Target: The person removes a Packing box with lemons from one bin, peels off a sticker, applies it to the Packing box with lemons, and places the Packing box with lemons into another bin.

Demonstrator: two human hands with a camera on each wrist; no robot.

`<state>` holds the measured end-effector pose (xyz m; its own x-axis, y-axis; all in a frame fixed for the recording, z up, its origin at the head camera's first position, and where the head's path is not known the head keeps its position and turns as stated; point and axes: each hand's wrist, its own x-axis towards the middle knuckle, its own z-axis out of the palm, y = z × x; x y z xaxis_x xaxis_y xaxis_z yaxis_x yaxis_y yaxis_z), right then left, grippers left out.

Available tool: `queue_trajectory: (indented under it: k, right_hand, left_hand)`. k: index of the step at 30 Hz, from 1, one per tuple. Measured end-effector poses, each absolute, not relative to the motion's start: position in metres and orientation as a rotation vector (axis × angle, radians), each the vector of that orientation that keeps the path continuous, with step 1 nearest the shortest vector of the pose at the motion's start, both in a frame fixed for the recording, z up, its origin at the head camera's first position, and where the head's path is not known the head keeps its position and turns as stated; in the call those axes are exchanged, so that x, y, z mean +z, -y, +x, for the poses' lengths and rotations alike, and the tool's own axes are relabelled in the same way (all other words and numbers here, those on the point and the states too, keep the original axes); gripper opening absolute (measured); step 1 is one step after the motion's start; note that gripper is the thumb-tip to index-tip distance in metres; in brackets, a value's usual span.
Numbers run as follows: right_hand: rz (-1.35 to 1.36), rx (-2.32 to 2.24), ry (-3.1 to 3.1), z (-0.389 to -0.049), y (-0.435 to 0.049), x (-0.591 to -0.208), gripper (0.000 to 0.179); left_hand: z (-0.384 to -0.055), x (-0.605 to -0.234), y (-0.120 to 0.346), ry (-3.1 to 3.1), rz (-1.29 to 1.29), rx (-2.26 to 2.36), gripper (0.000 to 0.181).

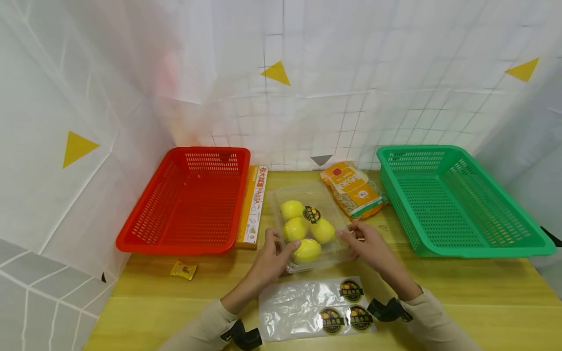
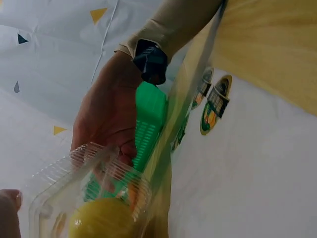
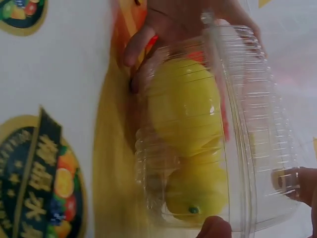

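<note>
Both hands hold a clear plastic fruit box (image 1: 327,195) with a lid, tilted slightly over the table. Several yellow lemons (image 1: 307,251) lie inside, mostly toward its left. A round dark fruit label (image 1: 312,214) is stuck on the lid. My left hand (image 1: 270,263) grips the near left corner, thumb on top. At the right edge, my right hand (image 1: 369,243) pinches the box. In the right wrist view, a fingertip and thumb of the right hand press the ribbed plastic wall (image 3: 247,134). Just in front of the box lies a white label sheet (image 1: 294,312).
A red basket (image 1: 184,251) stands at the left, a green basket (image 1: 483,251) at the right. The pasta box (image 1: 254,209) lies beside the red one. An orange-and-clear food packet (image 1: 353,190) sits behind the right hand. The small yellow packet (image 1: 183,270) lies front left.
</note>
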<state>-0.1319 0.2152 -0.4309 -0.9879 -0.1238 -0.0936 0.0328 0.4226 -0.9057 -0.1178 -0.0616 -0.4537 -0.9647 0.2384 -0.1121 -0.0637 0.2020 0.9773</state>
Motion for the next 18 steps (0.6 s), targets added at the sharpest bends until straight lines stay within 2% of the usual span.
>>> queue_trajectory:
  k: [7, 12, 18]
  right_hand:
    - [-0.148, -1.455, -2.747, -0.123, -0.220, -0.427, 0.060]
    - [-0.198, -1.346, -3.058, -0.108, -0.235, -0.408, 0.046]
    - [-0.240, -1.627, -3.384, -0.096, -0.273, -0.392, 0.022]
  left_hand:
    - [-0.115, -0.453, 0.054, -2.073, 0.132, 1.978, 0.061]
    - [-0.114, -0.454, 0.053, -2.085, 0.108, 1.990, 0.058]
    - [-0.116, -0.453, 0.056, -2.133, 0.089, 1.964, 0.058]
